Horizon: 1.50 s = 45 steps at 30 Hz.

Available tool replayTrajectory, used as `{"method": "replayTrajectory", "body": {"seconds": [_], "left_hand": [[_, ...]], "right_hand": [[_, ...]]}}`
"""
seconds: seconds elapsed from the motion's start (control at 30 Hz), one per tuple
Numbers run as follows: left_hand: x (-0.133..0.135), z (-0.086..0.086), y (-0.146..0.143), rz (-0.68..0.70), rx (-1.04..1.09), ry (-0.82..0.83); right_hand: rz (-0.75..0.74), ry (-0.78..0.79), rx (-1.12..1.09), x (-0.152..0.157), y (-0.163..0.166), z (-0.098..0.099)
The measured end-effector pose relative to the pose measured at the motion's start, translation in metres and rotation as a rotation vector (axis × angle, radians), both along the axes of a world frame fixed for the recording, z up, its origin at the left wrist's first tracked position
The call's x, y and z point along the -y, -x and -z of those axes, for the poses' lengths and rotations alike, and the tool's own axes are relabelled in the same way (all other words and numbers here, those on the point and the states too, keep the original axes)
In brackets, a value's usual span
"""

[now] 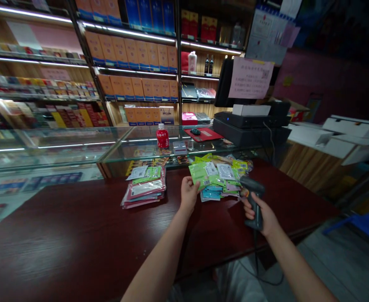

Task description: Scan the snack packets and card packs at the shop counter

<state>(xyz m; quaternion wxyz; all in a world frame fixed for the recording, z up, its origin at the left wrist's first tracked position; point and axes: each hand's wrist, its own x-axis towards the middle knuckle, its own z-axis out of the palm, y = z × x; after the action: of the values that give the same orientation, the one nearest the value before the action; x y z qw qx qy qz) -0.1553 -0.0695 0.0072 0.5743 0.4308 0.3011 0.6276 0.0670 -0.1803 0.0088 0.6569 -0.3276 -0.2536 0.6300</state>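
My left hand (189, 193) pinches a green packet (198, 173) at the near edge of a loose pile of green, blue and white packets (224, 174) on the dark red counter (77, 235). My right hand (261, 214) is wrapped round the grip of a black handheld barcode scanner (252, 197), whose head points toward that pile. The scanner's cable hangs down past the counter edge. A second, neater stack of pink and green packets (145, 188) lies to the left of my left hand.
Behind the counter runs a glass display case (77, 147) with a red bottle (162, 137) on top. A black till with monitor (250, 121) stands at the right. Shelves of orange boxes (134, 54) fill the back wall. White boxes (351, 130) sit at far right.
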Motion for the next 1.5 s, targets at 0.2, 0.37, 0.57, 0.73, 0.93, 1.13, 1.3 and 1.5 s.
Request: {"method": "replayTrajectory", "body": {"seconds": [0.2, 0.37, 0.57, 0.73, 0.93, 1.13, 1.3, 1.5], "left_hand": [[0.001, 0.007, 0.001, -0.035, -0.008, -0.034], [0.000, 0.010, 0.000, -0.046, -0.069, -0.057], [-0.002, 0.012, -0.001, -0.050, -0.108, -0.057], [-0.003, 0.011, -0.002, -0.143, -0.218, -0.060], [-0.002, 0.011, -0.002, -0.055, -0.072, -0.073], [-0.001, 0.011, -0.001, -0.037, -0.016, -0.070], [0.000, 0.009, 0.000, -0.051, 0.002, -0.062], [-0.001, 0.007, 0.007, -0.113, 0.024, -0.024]], "right_hand": [[-0.051, 0.002, 0.354, 0.027, 0.027, -0.017], [-0.100, -0.009, 0.566, 0.044, 0.044, -0.030], [-0.126, 0.006, 0.638, 0.053, 0.047, -0.034], [-0.121, 0.011, 0.596, 0.058, 0.045, -0.035], [-0.124, 0.019, 0.558, 0.059, 0.043, -0.036], [-0.102, 0.037, 0.451, 0.051, 0.039, -0.034], [-0.061, -0.013, 0.232, 0.027, 0.023, -0.027], [-0.004, -0.059, -0.119, -0.004, -0.007, -0.017]]}}
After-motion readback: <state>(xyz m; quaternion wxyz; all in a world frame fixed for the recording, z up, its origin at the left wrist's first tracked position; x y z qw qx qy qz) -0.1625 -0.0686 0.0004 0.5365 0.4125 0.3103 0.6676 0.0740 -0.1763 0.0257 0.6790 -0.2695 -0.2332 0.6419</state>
